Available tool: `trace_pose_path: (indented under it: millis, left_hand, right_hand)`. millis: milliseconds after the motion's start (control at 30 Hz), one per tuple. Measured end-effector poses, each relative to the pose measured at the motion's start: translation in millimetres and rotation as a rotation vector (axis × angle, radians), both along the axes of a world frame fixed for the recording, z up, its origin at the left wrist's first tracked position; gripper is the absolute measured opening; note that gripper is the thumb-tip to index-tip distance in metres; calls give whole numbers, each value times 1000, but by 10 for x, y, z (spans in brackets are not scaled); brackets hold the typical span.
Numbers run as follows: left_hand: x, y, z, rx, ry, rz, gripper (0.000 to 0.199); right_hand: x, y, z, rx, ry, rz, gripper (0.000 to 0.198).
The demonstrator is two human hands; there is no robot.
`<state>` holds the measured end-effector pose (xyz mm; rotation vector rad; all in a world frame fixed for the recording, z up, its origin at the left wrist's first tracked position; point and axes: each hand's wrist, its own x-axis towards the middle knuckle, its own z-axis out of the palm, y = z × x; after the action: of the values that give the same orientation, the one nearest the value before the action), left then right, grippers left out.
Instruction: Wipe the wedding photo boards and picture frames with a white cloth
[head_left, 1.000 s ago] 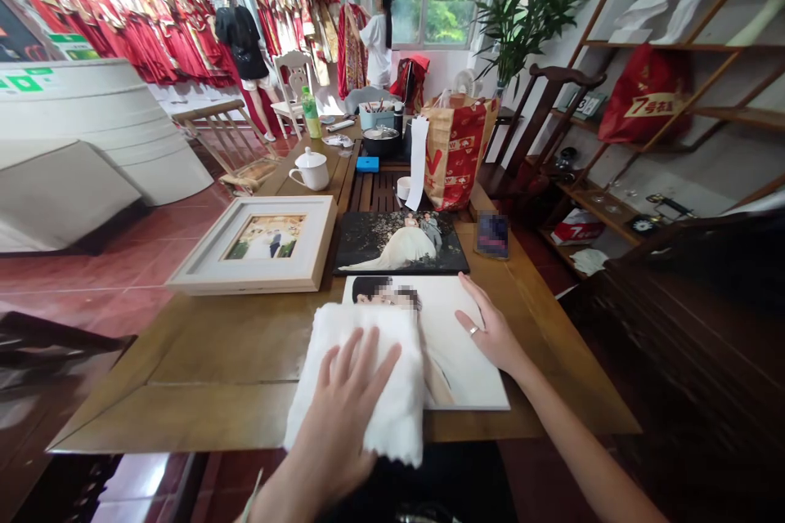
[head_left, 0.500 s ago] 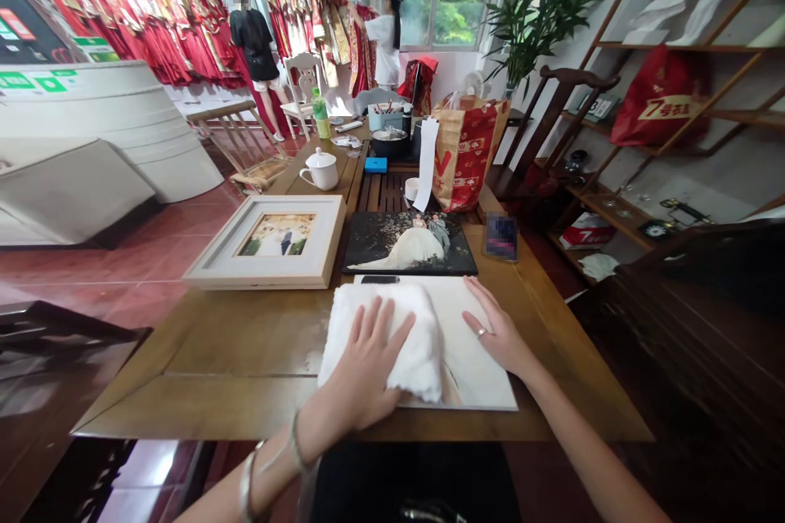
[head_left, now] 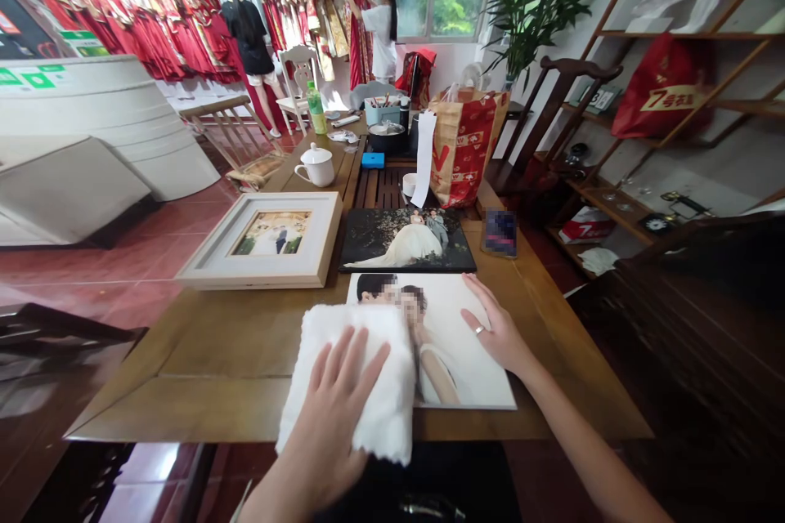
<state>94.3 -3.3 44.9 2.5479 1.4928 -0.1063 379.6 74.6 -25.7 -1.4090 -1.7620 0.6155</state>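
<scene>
My left hand (head_left: 336,396) lies flat with its fingers spread on a folded white towel (head_left: 391,400). The towel covers the lower left of a white photo print (head_left: 478,364) of a couple and hangs past the table's front edge. My right hand (head_left: 498,328), with a ring, rests open on the print's right side, its fingers near the far right corner. Just beyond lies a dark wedding photo panel (head_left: 408,241). To its left is a pale wooden picture frame (head_left: 261,241) holding a smaller photo.
On the wooden table (head_left: 214,343) stand a lidded white mug (head_left: 317,166), a red and brown paper bag (head_left: 466,147), a blue box (head_left: 373,160) and a phone (head_left: 500,232). Two people stand by red garments (head_left: 196,24) at the back. Shelves (head_left: 693,106) rise at right.
My left hand has slid the towel left and towards me, uncovering the couple on the print. My right hand has stayed in place. The camera has shifted slightly.
</scene>
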Motion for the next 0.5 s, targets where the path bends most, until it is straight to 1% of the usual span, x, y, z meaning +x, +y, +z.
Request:
trace_pose_path:
  millis: [100, 200, 267, 333, 400, 500]
  left_hand:
    - [-124, -250, -36, 19, 11, -26, 110]
    - [-164, -272, -36, 10, 10, -49, 107]
    - [-121, -175, -10, -3, 2, -45, 104]
    - [-22, -10, 24, -22, -7, -40, 103]
    - [117, 202, 50, -28, -25, -43, 97]
    - [323, 546, 56, 3, -67, -39, 82]
  right_hand:
    - [2, -6, 0, -10, -5, -3, 56]
    - [5, -5, -6, -6, -18, -2, 57]
    - [5, -3, -12, -4, -24, 0, 57]
    - [5, 1, -18, 0, -23, -1, 57]
    - [8, 3, -23, 5, -21, 1, 56]
    - [16, 6, -24, 9, -25, 5, 55]
